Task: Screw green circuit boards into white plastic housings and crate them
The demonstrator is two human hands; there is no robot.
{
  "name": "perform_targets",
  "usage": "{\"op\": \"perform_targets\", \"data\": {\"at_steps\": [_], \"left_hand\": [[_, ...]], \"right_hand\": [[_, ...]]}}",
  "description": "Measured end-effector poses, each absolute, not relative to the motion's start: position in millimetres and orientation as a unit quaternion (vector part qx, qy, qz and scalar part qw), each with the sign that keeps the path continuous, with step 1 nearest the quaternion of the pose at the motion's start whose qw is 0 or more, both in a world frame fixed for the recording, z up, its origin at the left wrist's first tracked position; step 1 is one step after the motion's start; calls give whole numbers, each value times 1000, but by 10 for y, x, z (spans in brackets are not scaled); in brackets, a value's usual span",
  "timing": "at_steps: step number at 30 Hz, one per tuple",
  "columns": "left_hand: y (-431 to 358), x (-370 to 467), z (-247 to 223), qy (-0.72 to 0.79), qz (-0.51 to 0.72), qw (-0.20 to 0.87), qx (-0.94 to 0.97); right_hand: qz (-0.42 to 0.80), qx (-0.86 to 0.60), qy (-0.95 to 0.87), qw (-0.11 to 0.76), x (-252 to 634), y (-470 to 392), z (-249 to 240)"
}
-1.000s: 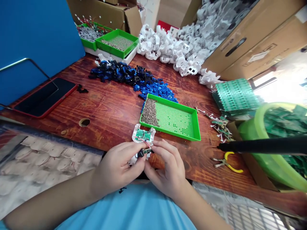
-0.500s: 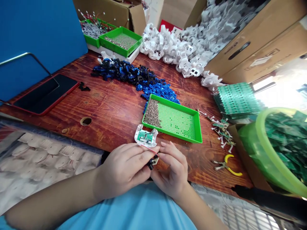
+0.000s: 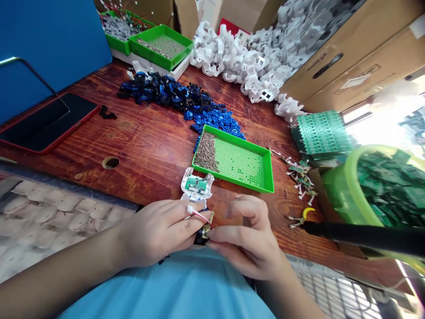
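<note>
My left hand (image 3: 166,230) is closed around a small circuit board (image 3: 206,228) with dark parts on it, held low at the table's front edge. A red-and-white wire with a white plug (image 3: 191,209) runs from it across my left fingers. My right hand (image 3: 249,237) pinches the board's right side between thumb and index finger, its other fingers curled above. Just beyond my left fingers lies a white plastic shell (image 3: 209,186) with a green circuit board (image 3: 196,186) inside. My fingers hide much of the held piece.
A green tray (image 3: 245,161) of small screws lies ahead, with blue and black plastic parts (image 3: 175,95) behind it. White shells (image 3: 239,62) pile up at the back. To the right are yellow-handled cutters (image 3: 308,213), a long black tool (image 3: 361,237) and a tub (image 3: 345,186) of green boards.
My right hand has shifted right and its upper fingers have lifted off the left hand. The wire's white plug now shows over my left fingers. The black tool covers more of the cutters.
</note>
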State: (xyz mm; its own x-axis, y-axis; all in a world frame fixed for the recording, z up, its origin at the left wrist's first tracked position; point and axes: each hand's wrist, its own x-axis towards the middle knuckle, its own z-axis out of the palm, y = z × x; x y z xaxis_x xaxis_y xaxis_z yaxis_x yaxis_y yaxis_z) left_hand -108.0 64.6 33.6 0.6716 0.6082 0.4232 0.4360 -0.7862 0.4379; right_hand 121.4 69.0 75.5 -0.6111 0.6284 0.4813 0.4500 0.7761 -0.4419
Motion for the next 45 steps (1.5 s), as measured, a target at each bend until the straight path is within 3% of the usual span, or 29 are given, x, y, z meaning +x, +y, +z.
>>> {"op": "perform_targets", "data": {"at_steps": [20,26,35,45], "left_hand": [[606,-1021,446,258,218,184,923],[596,-1059,351,234,274,194,913],[516,-1099,250,255,328,293,861],[510,-1079,296,226,328,302,866]], "right_hand": [[150,-261,-914,271,1229,649,877],[183,-305,-848,393,1270,615,755],[271,-323,-830,366,1303,668,701],[283,-302,-834,364,1306,683,739]]}}
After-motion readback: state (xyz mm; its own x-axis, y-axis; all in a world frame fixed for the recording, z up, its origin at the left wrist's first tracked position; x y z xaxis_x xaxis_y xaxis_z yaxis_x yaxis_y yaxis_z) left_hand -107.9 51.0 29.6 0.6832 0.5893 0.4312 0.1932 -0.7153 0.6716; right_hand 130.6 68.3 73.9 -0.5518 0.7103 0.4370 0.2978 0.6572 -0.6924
